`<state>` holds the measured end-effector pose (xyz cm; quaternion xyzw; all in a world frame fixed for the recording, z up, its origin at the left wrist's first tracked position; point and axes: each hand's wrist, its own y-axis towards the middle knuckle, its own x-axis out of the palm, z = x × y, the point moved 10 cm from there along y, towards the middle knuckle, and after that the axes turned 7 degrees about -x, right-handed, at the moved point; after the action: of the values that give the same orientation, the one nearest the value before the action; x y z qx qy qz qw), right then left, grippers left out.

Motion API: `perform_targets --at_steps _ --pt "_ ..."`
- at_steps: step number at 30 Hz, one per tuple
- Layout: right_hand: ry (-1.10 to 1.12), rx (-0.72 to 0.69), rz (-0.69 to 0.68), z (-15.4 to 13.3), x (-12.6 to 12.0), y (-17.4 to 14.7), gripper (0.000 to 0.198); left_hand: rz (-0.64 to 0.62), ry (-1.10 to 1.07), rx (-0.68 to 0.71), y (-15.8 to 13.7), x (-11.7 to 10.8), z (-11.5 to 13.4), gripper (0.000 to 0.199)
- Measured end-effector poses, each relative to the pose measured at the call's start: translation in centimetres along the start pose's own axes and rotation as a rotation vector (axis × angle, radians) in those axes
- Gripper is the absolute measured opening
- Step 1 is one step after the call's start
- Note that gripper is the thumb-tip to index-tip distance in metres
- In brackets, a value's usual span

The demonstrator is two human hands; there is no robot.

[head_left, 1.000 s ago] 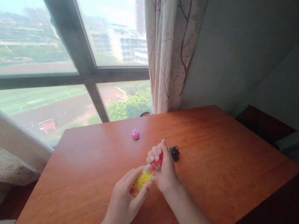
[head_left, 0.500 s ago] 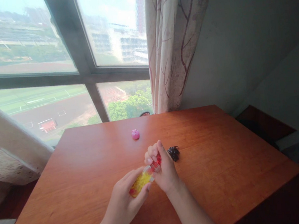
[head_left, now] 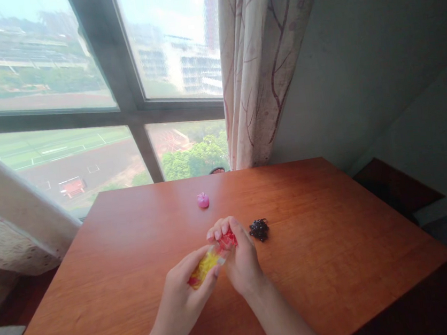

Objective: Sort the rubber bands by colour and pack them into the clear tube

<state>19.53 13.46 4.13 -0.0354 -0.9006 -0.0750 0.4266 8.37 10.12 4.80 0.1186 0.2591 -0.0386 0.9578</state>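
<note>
The left hand [head_left: 183,287] holds a small transparent container full of yellow pieces [head_left: 204,266], with some red at its lower end; its thumb lies on the near side and its fingers on the far side, so the container is pinched between them. It is tilted, the clear end toward the right hand [head_left: 242,265], and it seems to be held above the brown wooden desk [head_left: 100,289], on the near side of the middle, well apart from the left and right edges. The right hand has its four fingers pressed together and curled over a bunch of thin red strands [head_left: 227,239], with the thumb closing from the other side. Compared with one second ago, the right hand has come a little left and nearer to the near edge, so the clump of shiny black strands [head_left: 259,230], which was partly covered, now lies fully visible just to its right. The pink round thing with a small loop on top [head_left: 203,200] stays near the far edge. In my judgement, the two hands are working at the container's clear end; whether the red strands go in or out, I cannot tell.
</note>
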Motion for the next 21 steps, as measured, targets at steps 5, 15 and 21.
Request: perform_targets --at_steps 5,15,21 --pt "0.008 0.030 -0.001 0.3 0.0 -0.2 0.013 -0.011 -0.016 -0.007 0.0 0.0 -0.1 0.029" --pt "0.114 0.114 0.038 1.0 -1.2 0.2 0.011 -0.055 0.078 0.076 0.1 0.4 0.9 0.025" --pt "0.140 0.160 0.116 1.3 -2.1 0.4 0.014 -0.069 0.120 0.098 0.2 0.5 1.5 0.025"
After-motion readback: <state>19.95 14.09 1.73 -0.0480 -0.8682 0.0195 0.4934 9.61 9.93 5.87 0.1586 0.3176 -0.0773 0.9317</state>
